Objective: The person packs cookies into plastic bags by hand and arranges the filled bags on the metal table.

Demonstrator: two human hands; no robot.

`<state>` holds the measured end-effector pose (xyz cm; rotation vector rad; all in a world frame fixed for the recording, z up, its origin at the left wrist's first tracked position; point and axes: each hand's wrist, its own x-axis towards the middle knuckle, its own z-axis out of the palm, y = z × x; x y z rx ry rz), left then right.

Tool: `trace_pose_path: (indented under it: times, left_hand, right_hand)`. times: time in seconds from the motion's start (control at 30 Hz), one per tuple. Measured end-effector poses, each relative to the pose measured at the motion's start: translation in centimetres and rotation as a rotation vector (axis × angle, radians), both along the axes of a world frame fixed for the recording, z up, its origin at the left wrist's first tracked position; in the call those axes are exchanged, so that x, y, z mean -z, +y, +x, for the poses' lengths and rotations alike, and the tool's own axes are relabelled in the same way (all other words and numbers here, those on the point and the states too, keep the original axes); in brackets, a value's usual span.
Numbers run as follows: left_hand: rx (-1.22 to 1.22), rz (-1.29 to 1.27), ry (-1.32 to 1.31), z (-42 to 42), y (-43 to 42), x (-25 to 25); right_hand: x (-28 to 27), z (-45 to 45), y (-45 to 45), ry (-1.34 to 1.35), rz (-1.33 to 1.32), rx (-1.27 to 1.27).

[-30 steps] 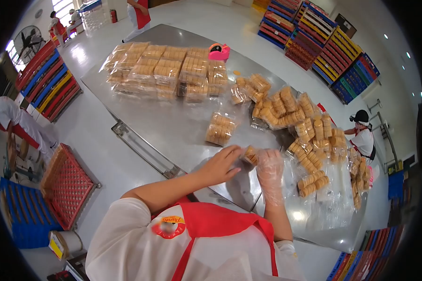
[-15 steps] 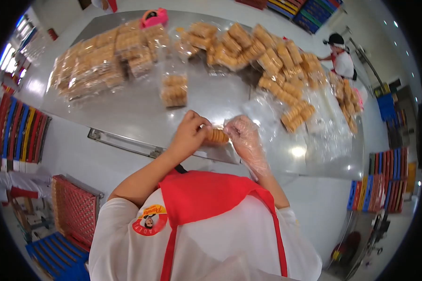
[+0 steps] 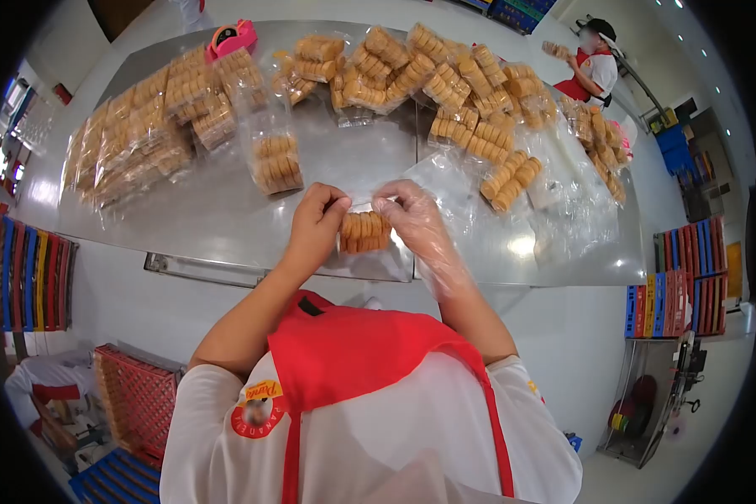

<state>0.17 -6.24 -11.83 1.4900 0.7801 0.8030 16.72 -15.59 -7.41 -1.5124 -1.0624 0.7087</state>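
Note:
A clear plastic bag of round golden biscuits point(image 3: 365, 233) is held in front of me at the table's near edge, its biscuits stacked in rows. My bare left hand point(image 3: 317, 220) pinches the bag's upper left corner between thumb and fingers. On the other corner, my right hand point(image 3: 413, 220), in a clear plastic glove, has its fingers closed too. The bag's top edge stretches between both hands, with the biscuits below it. Beyond my left hand, another bag of biscuits point(image 3: 277, 162) lies by itself on the metal table point(image 3: 218, 225).
Packed biscuit bags point(image 3: 134, 134) are piled at the left; more bags point(image 3: 470, 88) lie heaped across the back. Flat plastic bags point(image 3: 575, 206) cover the right side. A pink tape dispenser point(image 3: 233, 39) stands at the back. Beyond the table, a co-worker point(image 3: 592, 67) holds a pack.
The biscuits now show more fully below my hands, and the bag's top edge is drawn between my fingers. My view has shifted. The co-worker has raised a pack.

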Motion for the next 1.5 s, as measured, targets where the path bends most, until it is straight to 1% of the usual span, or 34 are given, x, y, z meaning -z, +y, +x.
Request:
trace_pose_path:
  times: [0.07, 0.17, 0.27, 0.37, 0.47, 0.57, 0.6, 0.7, 0.8, 0.9, 0.97, 1.0, 1.1, 1.2, 1.3, 1.4, 1.47, 1.5]
  left_hand:
    - [-0.078, 0.021, 0.038, 0.4, -0.2, 3.4]
    - [-0.044, 0.200, 0.066, 0.7, -1.4, 4.3]
    - [0.087, -0.065, -0.148, 1.0, -1.1, 4.9]
    - [0.021, -0.563, -0.237, 0.8, -1.2, 3.7]
    - [-0.049, -0.729, -0.243, 0.0, -2.2, 2.4]
    - [-0.031, -0.854, -0.167, -1.6, -4.1, 0.5]
    - [-0.041, -0.900, -0.141, -1.8, -4.5, 0.0]
    - [-0.013, -0.987, -0.105, -1.9, -5.4, -2.4]
    - [-0.007, -0.918, -0.083, -2.1, -5.5, -2.9]
    - [-0.047, -0.925, -0.085, -2.7, -5.3, -1.7]
    - [0.060, -0.656, 0.071, -3.8, -4.3, 1.2]
    - [0.113, -0.521, 0.148, -4.1, -4.0, 1.4]
    - [0.142, -0.490, 0.062, -5.0, -3.7, 1.3]
    - [0.072, -0.461, 0.161, -5.5, -4.1, 2.4]
    - [-0.012, -0.640, -0.094, -5.4, -4.6, 2.1]
    - [0.202, -0.734, -0.003, -6.5, -3.8, 2.9]
    - [0.206, -0.713, 0.127, -6.7, -3.7, 2.6]
    - [0.206, -0.701, 0.192, -6.7, -3.7, 2.4]
  right_hand:
    - [2.3, 0.0, 0.0, 0.139, -0.078, -0.011]
    - [3.5, -0.1, 0.2, 0.426, -0.134, 0.010]
    - [4.6, -0.6, 0.4, 0.614, -0.008, -0.023]
    - [6.0, -0.6, -0.2, 0.720, -0.046, -0.060]
    - [5.9, -1.4, -1.2, 0.675, -0.096, 0.002]
    - [2.3, -3.0, -3.3, 0.821, -0.322, 0.042]
    - [1.3, -3.4, -3.5, 0.784, -0.356, 0.014]
    - [2.3, -3.6, -4.1, 0.708, -0.386, -0.055]
    - [3.1, -3.4, -3.9, 0.594, -0.401, -0.092]
    - [3.5, -3.7, -3.8, 0.703, -0.334, -0.089]
    - [3.3, -3.9, -3.6, 0.712, -0.366, -0.089]
    - [3.1, -4.0, -3.5, 0.716, -0.383, -0.089]
    - [2.3, -4.2, -3.4, 0.736, -0.393, -0.139]
    - [1.8, -4.2, -3.5, 0.839, -0.354, -0.245]
    - [3.3, -3.6, -2.8, 0.779, -0.529, -0.257]
    - [4.3, -3.2, -2.8, 0.839, -0.555, -0.319]
    - [8.0, -2.1, -3.2, 0.051, -0.280, -0.511]
    - [8.3, -2.2, -3.1, -0.343, -0.126, -0.584]
